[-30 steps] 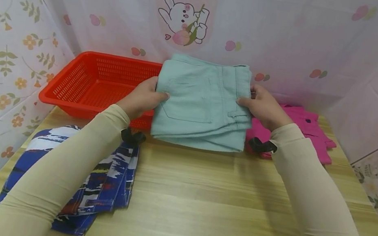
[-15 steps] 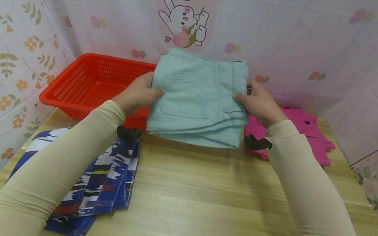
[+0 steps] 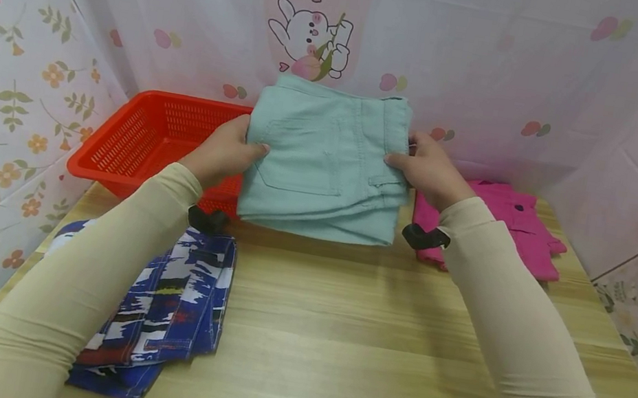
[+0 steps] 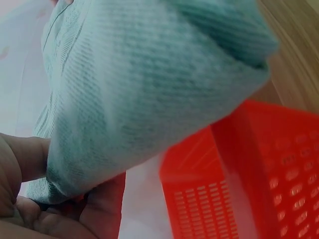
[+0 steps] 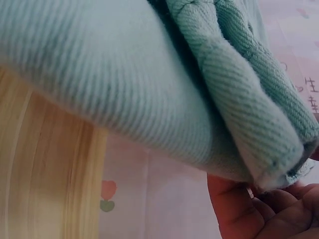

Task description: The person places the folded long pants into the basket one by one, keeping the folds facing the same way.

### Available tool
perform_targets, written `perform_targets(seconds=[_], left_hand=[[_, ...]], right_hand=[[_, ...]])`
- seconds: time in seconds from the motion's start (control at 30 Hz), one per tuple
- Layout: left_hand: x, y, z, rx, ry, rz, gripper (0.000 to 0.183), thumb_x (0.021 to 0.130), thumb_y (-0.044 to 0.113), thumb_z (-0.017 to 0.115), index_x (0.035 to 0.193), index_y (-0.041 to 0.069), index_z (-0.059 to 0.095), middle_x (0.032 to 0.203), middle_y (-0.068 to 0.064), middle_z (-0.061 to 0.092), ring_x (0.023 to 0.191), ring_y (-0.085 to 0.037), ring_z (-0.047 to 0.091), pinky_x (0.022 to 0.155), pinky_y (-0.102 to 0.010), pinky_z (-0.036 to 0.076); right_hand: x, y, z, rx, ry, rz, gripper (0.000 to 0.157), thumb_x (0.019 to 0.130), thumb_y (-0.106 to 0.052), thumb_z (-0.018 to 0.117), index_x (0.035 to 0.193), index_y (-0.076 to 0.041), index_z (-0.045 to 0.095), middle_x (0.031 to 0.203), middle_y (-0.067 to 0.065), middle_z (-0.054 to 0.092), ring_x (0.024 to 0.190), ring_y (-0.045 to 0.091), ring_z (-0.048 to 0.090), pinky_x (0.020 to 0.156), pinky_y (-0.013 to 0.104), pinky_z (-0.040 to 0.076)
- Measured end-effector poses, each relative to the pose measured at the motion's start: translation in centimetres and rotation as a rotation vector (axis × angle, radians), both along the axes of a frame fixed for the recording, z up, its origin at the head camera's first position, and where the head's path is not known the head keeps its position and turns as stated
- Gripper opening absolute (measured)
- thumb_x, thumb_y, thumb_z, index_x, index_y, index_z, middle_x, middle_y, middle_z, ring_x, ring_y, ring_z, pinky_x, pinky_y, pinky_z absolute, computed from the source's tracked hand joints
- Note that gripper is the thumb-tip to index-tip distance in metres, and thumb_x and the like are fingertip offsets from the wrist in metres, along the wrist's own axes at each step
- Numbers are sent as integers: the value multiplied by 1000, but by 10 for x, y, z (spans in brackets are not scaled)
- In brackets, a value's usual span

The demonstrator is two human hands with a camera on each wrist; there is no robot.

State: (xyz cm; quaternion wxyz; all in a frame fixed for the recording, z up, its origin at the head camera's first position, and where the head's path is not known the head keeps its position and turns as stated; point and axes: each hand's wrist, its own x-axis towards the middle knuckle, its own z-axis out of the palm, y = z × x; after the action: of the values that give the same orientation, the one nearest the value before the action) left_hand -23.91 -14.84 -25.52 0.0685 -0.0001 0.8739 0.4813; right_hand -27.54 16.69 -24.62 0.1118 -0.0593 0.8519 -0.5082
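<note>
Both hands hold a folded pair of mint-green jeans [image 3: 307, 155] up above the back of the table, a back pocket facing the head camera. My left hand [image 3: 226, 151] grips the left side, thumb on top and fingers underneath. On the waistband side, my right hand [image 3: 431, 169] pinches the fabric the same way. In the left wrist view the folded denim [image 4: 139, 84] fills the upper part, with fingers [image 4: 102, 209] curled under its edge. The right wrist view shows the waistband layers [image 5: 239, 94] gathered over the fingertips [image 5: 232, 204].
A red plastic basket [image 3: 108, 148] stands at the back left, partly behind the jeans. Folded pink trousers [image 3: 519, 220] lie at the back right. Blue patterned trousers [image 3: 182, 310] lie folded at the front left of the wooden table [image 3: 332, 354]. Printed curtains [image 3: 473, 56] close off the back and sides.
The mint-green jeans have shifted left and slightly up in the head view, held by both hands throughout, and now overlap more of the basket. The pink trousers show a little more.
</note>
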Motion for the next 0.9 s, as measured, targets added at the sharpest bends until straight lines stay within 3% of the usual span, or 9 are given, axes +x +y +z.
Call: perform_targets(seconds=[0.37, 0.9], left_hand=[[-2, -14, 3, -62, 20, 15, 62, 90, 29, 58, 141, 14, 26, 129, -8, 43, 114, -27, 45, 96, -48, 40], [-2, -34, 13, -116, 41, 5, 65, 92, 28, 54, 145, 11, 19, 137, -11, 38, 120, -30, 40, 100, -50, 34]], right_hand=[[-3, -12, 4, 52, 25, -2, 52, 91, -23, 57, 133, -5, 30, 127, 8, 40, 110, 21, 46, 87, 35, 46], [-8, -39, 9, -56, 35, -13, 47, 91, -16, 55, 131, -6, 32, 123, 10, 43, 105, 24, 51, 81, 36, 50]])
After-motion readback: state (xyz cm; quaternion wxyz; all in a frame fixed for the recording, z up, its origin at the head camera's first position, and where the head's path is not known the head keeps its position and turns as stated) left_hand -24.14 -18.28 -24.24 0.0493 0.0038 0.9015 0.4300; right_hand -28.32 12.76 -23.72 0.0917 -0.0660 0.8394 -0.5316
